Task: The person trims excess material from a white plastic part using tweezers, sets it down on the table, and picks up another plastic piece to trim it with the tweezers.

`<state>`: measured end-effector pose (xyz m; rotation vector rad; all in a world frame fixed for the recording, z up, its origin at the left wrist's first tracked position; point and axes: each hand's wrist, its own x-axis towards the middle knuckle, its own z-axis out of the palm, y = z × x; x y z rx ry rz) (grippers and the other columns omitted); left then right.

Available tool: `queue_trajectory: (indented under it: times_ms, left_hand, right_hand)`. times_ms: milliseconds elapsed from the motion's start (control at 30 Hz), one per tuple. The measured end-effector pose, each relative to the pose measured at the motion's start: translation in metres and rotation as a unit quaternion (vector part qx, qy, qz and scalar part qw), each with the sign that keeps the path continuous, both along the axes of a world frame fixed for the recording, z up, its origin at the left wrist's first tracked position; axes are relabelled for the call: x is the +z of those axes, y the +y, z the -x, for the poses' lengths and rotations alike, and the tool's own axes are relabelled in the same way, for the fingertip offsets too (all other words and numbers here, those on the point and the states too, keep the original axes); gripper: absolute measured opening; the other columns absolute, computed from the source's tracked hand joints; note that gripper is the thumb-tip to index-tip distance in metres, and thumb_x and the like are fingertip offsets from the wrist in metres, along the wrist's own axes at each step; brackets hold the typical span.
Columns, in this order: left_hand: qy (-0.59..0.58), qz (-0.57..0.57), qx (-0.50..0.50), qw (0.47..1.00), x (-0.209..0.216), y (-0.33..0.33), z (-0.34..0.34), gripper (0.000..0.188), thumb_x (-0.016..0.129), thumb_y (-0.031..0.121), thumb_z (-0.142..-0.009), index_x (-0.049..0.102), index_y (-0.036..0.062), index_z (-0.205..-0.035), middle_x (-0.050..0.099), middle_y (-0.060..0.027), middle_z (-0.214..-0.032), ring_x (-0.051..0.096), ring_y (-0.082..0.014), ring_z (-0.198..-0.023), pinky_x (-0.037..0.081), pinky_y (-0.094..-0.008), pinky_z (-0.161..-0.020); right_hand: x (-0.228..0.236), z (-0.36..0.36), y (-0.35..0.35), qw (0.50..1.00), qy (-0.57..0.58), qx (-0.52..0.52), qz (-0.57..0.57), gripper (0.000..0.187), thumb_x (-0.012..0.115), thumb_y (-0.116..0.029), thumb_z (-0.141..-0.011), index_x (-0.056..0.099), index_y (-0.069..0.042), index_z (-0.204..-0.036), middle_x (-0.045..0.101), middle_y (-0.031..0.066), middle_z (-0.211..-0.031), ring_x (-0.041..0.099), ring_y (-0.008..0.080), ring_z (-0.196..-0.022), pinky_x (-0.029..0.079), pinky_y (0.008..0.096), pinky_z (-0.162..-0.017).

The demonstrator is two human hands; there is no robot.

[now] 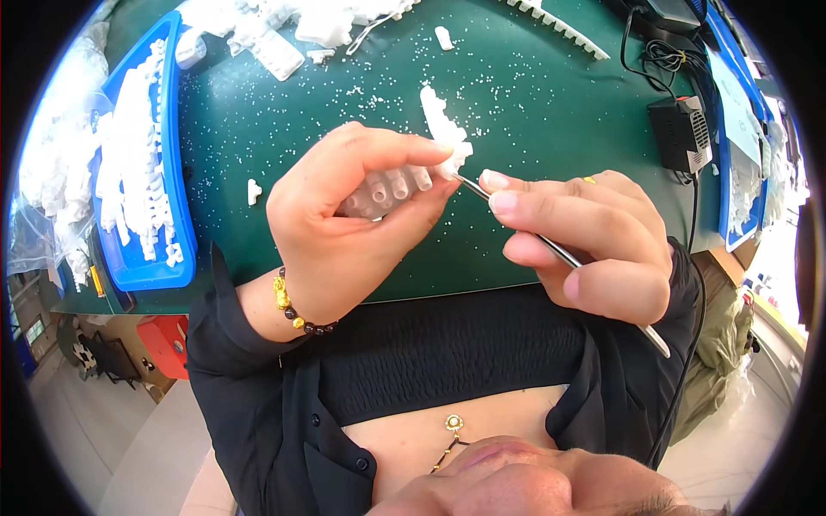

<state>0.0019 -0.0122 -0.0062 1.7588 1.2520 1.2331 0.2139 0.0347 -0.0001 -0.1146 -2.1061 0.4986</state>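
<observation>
My left hand (331,193) is closed, with its fingertips pinching a white notched strip (440,120) that sticks up beyond them. Inside the curl of that hand shows a translucent piece with several short round tubes (383,191); whether it is joined to the strip I cannot tell. A slim, shiny metal hand tool (559,249) lies across the closed fingers of my right hand (594,232). The tool's tip meets the strip at my left fingertips, and its flattened other end points down to the right.
White crumbs (249,112) are scattered over the green tabletop (551,129). At the left stands a blue tray (185,232) of white toothed strips. More white pieces (280,56) are heaped at the far side. A black power box (680,133) with cables sits at the right, beside another blue tray (731,228).
</observation>
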Motion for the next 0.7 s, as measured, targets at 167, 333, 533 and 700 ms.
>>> queue_trajectory:
  times_ms: [167, 333, 533, 700]
  left_hand:
    - [0.011, -0.007, 0.003, 1.000, 0.0000, 0.0003, 0.0004, 0.027, 0.074, -0.008, -0.073, 0.065, 0.0003, -0.097, 0.059, -0.0031, -0.084, 0.055, -0.0070, -0.073, 0.041, -0.0187, -0.061]
    - [0.004, -0.004, 0.003, 1.000, -0.0001, 0.0011, -0.0009, 0.027, 0.075, -0.008, -0.073, 0.065, 0.0001, -0.097, 0.060, -0.0029, -0.084, 0.055, -0.0067, -0.073, 0.042, -0.0189, -0.061]
    - [-0.015, 0.036, -0.004, 0.999, 0.0002, -0.0002, 0.0014, 0.027, 0.074, -0.008, -0.074, 0.065, -0.0009, -0.099, 0.062, -0.0026, -0.086, 0.057, -0.0057, -0.075, 0.043, -0.0177, -0.063]
    - [-0.072, 0.086, -0.012, 0.994, 0.0002, -0.0021, -0.0004, 0.027, 0.073, -0.007, -0.076, 0.063, -0.0023, -0.101, 0.065, -0.0041, -0.090, 0.060, -0.0067, -0.080, 0.047, -0.0187, -0.067]
  right_hand:
    - [0.0020, 0.0012, -0.0012, 1.000, -0.015, -0.008, 0.005, 0.038, 0.064, 0.013, -0.078, 0.034, -0.004, -0.092, 0.062, 0.0295, -0.090, 0.069, 0.0324, -0.065, 0.062, 0.0378, -0.057]
    - [0.0019, 0.0003, 0.0004, 1.000, -0.028, 0.002, -0.011, 0.040, 0.066, 0.014, -0.075, 0.034, -0.005, -0.090, 0.062, 0.0297, -0.091, 0.069, 0.0310, -0.064, 0.061, 0.0347, -0.052]
    - [0.0017, 0.0030, 0.0013, 0.998, -0.024, -0.004, -0.059, 0.041, 0.069, 0.009, -0.076, 0.035, -0.008, -0.090, 0.063, 0.0278, -0.093, 0.070, 0.0303, -0.068, 0.048, 0.0259, -0.035]
    - [0.0020, 0.0014, 0.0028, 0.994, -0.039, -0.007, -0.106, 0.039, 0.069, 0.005, -0.079, 0.034, -0.009, -0.088, 0.064, 0.0244, -0.093, 0.071, 0.0313, -0.075, 0.044, 0.0240, -0.032]
